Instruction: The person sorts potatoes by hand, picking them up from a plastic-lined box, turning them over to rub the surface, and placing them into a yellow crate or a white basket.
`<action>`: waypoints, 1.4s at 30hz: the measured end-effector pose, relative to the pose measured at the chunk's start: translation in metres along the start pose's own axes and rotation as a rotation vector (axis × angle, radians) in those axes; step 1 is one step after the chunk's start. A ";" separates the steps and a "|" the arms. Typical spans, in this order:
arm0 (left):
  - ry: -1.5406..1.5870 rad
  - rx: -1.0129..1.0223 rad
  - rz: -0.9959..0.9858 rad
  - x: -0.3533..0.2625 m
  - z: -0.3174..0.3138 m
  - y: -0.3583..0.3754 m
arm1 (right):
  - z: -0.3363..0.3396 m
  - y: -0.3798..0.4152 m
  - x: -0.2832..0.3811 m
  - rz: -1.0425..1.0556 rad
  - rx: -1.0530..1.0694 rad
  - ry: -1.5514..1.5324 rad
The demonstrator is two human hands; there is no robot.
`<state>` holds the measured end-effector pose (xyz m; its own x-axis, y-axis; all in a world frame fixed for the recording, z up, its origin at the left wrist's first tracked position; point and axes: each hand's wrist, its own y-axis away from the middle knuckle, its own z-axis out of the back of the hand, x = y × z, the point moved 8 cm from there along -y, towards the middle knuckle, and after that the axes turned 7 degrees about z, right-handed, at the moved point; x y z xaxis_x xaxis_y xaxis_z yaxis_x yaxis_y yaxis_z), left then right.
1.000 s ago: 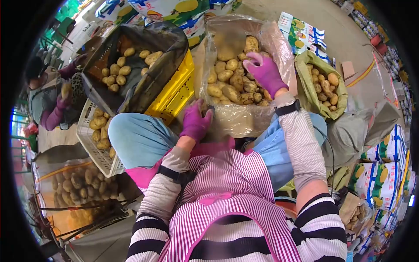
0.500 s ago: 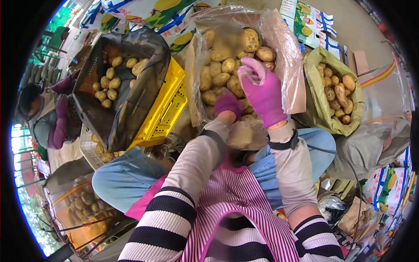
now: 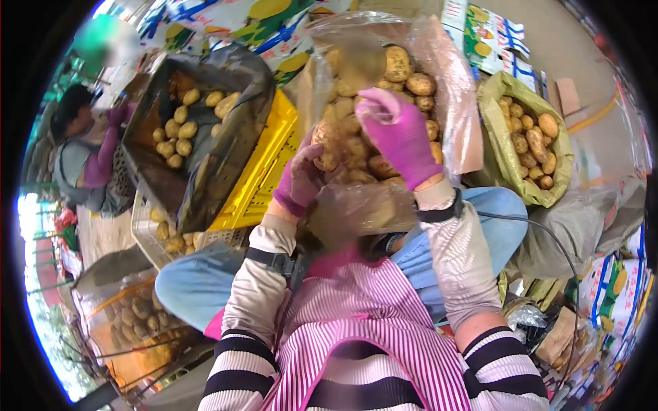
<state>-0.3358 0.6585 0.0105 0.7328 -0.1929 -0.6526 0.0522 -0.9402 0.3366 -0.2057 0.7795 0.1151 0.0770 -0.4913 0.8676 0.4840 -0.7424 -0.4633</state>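
Both hands wear purple gloves. My left hand (image 3: 300, 175) is at the left edge of the plastic-lined box (image 3: 460, 103), its fingers wrapped round a large brown potato (image 3: 330, 145). Over the middle of the same box is my right hand (image 3: 399, 133), its fingers curled together with the fingertips near the top. Whether it pinches anything is too unclear to make out. Loose potatoes (image 3: 398, 64) lie in the box below and behind both hands. A blurred patch covers part of the far potatoes.
A dark-lined yellow crate (image 3: 257, 161) with potatoes stands at left, above a white basket (image 3: 147, 229). At right is a green sack (image 3: 563, 154) of potatoes. Another person (image 3: 86, 151) sits at far left. A black cable (image 3: 548, 253) curves beside my right knee.
My left hand has come up and left out of the potatoes and now holds a large one. My right hand has shifted slightly left. The other person's arms have moved up.
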 end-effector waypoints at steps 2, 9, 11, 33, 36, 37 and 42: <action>0.110 0.061 0.000 -0.027 -0.007 0.046 | -0.017 0.006 -0.005 -0.027 0.125 -0.046; -0.151 -0.102 -0.175 -0.049 0.004 0.121 | -0.114 0.050 0.050 0.056 0.427 -0.235; 0.202 0.102 -0.170 -0.037 -0.013 0.126 | -0.132 0.061 0.079 0.259 0.361 -0.081; 0.255 -0.236 -0.244 -0.020 0.081 0.142 | -0.226 0.070 0.047 0.072 0.637 -0.079; 0.511 -0.228 -0.044 -0.008 0.076 0.140 | -0.223 0.069 0.053 0.053 0.625 0.095; 0.495 -0.165 -0.015 -0.003 0.078 0.136 | -0.219 0.066 0.049 0.009 0.600 0.062; 0.625 0.073 0.068 -0.003 0.056 0.129 | -0.197 0.049 0.017 -0.204 0.423 -0.035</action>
<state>-0.3687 0.5222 0.0178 0.9919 -0.0734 -0.1036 -0.0389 -0.9526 0.3017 -0.3522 0.6448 0.0712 -0.0310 -0.3338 0.9421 0.8047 -0.5675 -0.1746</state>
